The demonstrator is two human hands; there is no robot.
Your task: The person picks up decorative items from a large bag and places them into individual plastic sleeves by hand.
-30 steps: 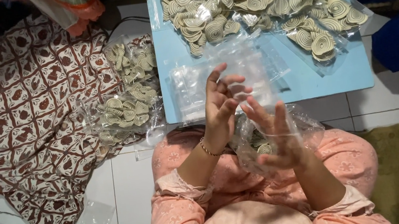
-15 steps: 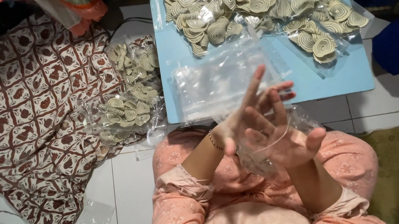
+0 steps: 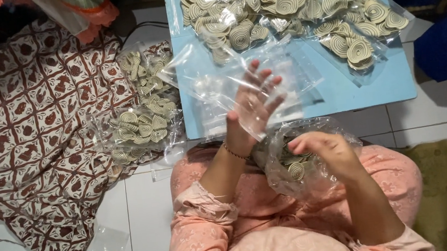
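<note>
Head view: left hand [image 3: 252, 108] splayed inside clear bag [image 3: 241, 87], mouth toward wrist; right hand [image 3: 324, 147] pinching snack bag [image 3: 294, 159].

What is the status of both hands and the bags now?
Left hand open, holding small clear bag. Right hand inside bag of spiral crackers. Nothing blocking.

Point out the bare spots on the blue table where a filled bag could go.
The light blue table is bare along its near right edge, below the sealed clear bags of spiral crackers. Its far half is crowded with them; empty clear plastic bags cover the near left, under the left hand.
</note>
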